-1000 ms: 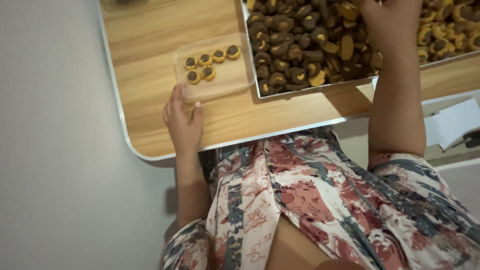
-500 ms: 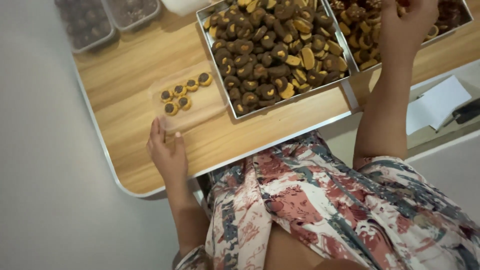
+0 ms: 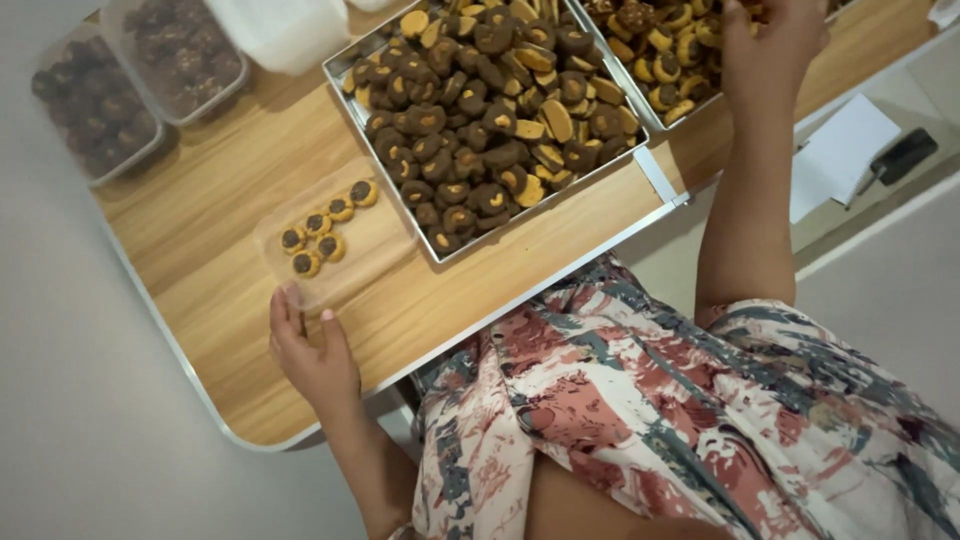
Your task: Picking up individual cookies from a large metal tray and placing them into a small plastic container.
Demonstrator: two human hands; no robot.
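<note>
Five cookies [image 3: 323,228] are sitting in a clear plastic tray [image 3: 375,245] near the bench's [image 3: 215,330] front edge, its long axis running toward the baking tray [image 3: 352,110]. Left hand [image 3: 312,352] is touching its near corner, grip loosely open; right hand [image 3: 770,45] is hovering over another tray, its grip unclear
</note>
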